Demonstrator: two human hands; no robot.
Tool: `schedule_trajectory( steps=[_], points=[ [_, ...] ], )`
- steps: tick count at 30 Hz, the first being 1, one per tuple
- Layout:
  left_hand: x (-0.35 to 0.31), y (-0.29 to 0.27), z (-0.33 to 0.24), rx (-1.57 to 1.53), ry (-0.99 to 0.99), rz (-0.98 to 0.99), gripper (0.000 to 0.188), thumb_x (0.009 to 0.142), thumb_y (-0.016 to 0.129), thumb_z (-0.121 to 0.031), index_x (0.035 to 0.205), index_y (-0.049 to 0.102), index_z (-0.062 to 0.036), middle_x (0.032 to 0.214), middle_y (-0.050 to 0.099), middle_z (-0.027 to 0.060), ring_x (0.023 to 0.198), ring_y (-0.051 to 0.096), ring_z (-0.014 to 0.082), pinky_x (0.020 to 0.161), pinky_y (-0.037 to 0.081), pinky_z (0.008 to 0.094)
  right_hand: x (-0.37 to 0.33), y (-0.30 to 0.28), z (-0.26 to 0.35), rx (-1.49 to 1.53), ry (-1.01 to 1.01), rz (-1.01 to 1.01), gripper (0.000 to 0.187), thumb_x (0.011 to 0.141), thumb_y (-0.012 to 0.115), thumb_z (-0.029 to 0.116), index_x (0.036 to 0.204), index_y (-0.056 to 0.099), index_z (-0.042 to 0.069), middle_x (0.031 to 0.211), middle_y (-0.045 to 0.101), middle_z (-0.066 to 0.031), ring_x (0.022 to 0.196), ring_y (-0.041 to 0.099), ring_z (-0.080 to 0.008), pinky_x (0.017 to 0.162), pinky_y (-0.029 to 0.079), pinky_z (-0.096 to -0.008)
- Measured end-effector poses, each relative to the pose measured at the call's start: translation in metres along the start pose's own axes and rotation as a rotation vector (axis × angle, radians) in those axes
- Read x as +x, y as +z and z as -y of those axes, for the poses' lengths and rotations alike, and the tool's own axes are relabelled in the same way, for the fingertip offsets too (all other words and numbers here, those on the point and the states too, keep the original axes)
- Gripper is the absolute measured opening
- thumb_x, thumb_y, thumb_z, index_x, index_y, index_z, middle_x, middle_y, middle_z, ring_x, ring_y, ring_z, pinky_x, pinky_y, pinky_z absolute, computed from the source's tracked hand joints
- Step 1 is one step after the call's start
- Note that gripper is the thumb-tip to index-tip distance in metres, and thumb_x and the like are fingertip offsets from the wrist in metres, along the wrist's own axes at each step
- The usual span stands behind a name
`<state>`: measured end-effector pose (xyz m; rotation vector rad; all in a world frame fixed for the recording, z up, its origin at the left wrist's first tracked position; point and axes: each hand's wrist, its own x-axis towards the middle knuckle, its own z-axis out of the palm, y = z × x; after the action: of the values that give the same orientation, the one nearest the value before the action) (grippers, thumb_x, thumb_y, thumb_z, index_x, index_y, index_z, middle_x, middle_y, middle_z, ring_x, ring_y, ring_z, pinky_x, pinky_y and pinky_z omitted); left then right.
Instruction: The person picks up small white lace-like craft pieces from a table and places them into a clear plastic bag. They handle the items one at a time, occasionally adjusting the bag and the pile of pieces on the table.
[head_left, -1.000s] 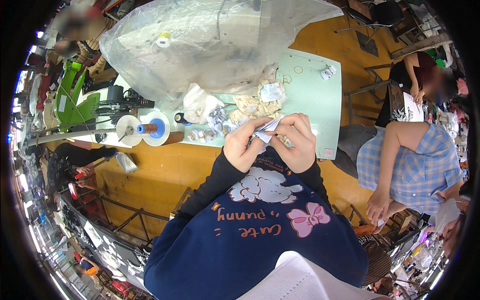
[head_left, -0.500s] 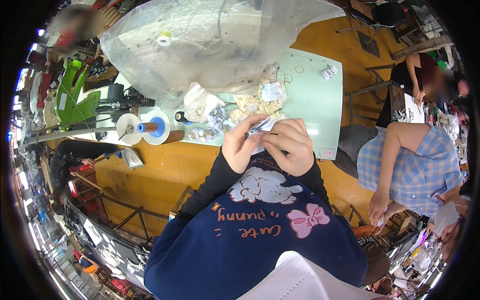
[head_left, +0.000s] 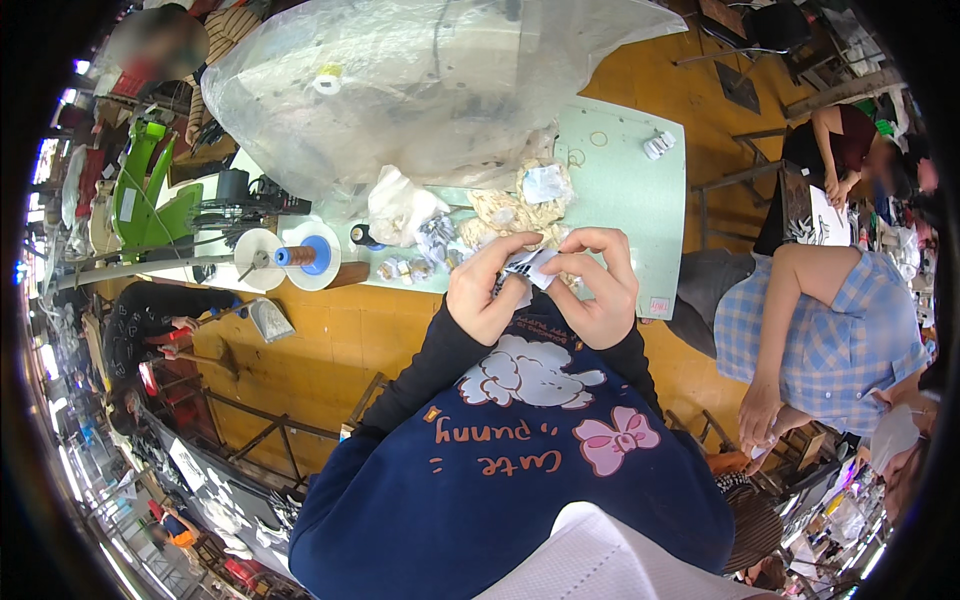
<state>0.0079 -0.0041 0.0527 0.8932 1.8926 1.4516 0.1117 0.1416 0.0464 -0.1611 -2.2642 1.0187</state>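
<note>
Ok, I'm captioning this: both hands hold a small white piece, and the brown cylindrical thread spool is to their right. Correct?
Wrong side: the head view shows the brown cylindrical thread spool to their left. The left hand and right hand hold the small white piece.

Free to the right of the right hand (head_left: 604,290), over bare green tabletop (head_left: 642,215) as far as the small white stack (head_left: 659,146), with thin rings (head_left: 591,139) lying flat left of it. Blocked between left hand (head_left: 485,295) and right by the pale printed piece (head_left: 527,265) pinched there, and ahead by cream bundles (head_left: 500,212) and a bulging clear plastic sheet (head_left: 420,100) across the far side. Crowded leftward by a crumpled white bag (head_left: 397,207), small wrapped bits (head_left: 405,270), a black spool (head_left: 363,236) and a large thread spool (head_left: 318,256), and closed off past the near right corner by a co-worker in a checked shirt (head_left: 835,315).
</note>
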Motion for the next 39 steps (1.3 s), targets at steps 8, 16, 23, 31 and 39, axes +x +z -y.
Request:
schedule_trajectory(
  steps=[8,16,23,31,39],
  points=[
    [0.002,0.019,0.054,-0.785,-0.311,0.164,0.062,0.101,0.042,-0.034,0.153,0.021,-0.0067,0.13,0.053,0.0122,0.105,0.055,0.0147,0.08,0.049,0.0274,-0.002,-0.011,-0.002,0.41,0.174,0.411,0.08,0.072,0.081,0.012,0.14,0.04,0.002,0.132,0.052,-0.0176,0.122,0.051,-0.0343,0.102,0.04,-0.0393],
    [-0.021,0.041,0.096,-0.264,-0.485,0.13,0.067,0.101,0.044,-0.047,0.153,0.024,-0.0087,0.091,0.068,0.0153,0.073,0.066,0.0171,0.065,0.052,0.0274,-0.047,0.031,-0.058,0.353,0.649,0.604,0.035,0.081,0.072,0.003,0.115,0.062,0.0,0.094,0.067,-0.0076,0.081,0.063,-0.0131,0.073,0.05,-0.0255],
    [-0.031,0.061,0.254,0.313,-0.57,-0.117,0.062,0.091,0.062,-0.041,0.14,0.045,-0.0083,0.113,0.063,0.0252,0.108,0.061,0.0361,0.092,0.049,0.0406,-0.087,0.072,-0.131,0.16,0.763,0.571,0.022,0.08,0.072,0.013,0.1,0.069,0.004,0.083,0.07,-0.0114,0.072,0.065,-0.0172,0.068,0.05,-0.0301],
    [-0.03,0.095,0.419,0.179,-0.924,-0.46,0.078,0.065,0.08,-0.02,0.133,0.046,-0.0017,0.109,0.064,0.023,0.104,0.062,0.0379,0.089,0.052,0.0421,-0.119,0.166,-0.191,0.068,0.529,0.629,0.035,0.08,0.075,0.023,0.108,0.064,0.006,0.106,0.064,-0.0158,0.1,0.061,-0.03,0.088,0.047,-0.0366],
    [-0.031,0.113,0.42,0.146,-0.896,-0.525,0.065,0.068,0.078,-0.024,0.123,0.051,-0.002,0.095,0.068,0.0163,0.087,0.067,0.0278,0.076,0.052,0.0368,-0.135,0.211,-0.205,-0.067,0.688,0.578,0.056,0.071,0.081,0.025,0.114,0.052,0.004,0.105,0.061,-0.0159,0.101,0.059,-0.0346,0.088,0.046,-0.0403]
  ],
)
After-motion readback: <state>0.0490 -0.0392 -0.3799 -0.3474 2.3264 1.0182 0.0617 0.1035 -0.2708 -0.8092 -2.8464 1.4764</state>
